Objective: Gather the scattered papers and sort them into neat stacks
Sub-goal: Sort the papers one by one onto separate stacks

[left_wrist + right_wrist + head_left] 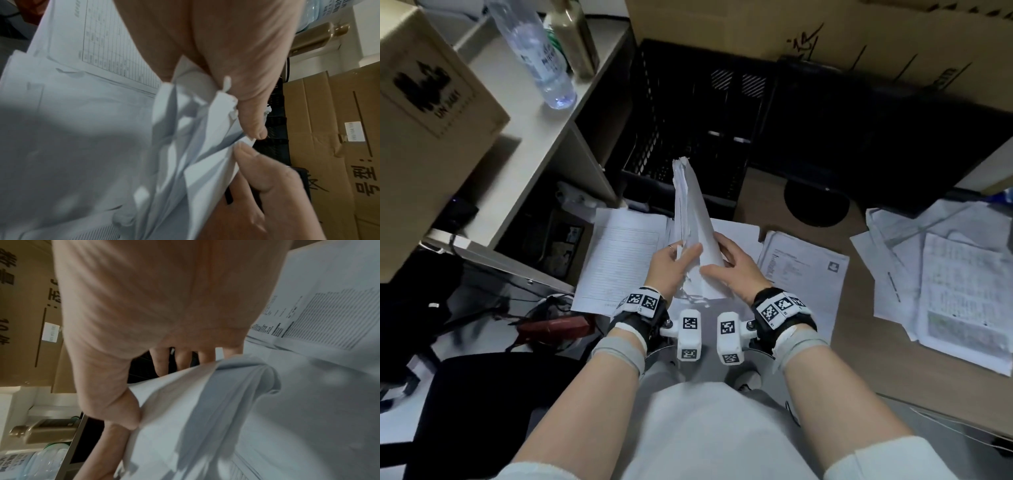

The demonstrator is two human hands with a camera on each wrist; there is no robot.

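A bundle of white papers [692,212] stands on edge, upright, above the desk. My left hand [674,260] grips its lower left side and my right hand [724,262] grips its lower right side, thumbs in front. The left wrist view has the bundle's [185,146] crumpled edges fanned apart under my left thumb. In the right wrist view my right fingers [180,360] curl behind the bundle [185,402]. Under it a lined form sheet [619,253] and a printed sheet [803,270] lie flat. A loose, messy pile of papers [945,274] lies at the right.
A black plastic crate [688,113] stands behind the bundle, with large cardboard boxes [859,41] above it. A white shelf [534,137] at the left carries a water bottle [534,51] and another box [424,102]. The brown desktop [859,342] shows between the papers.
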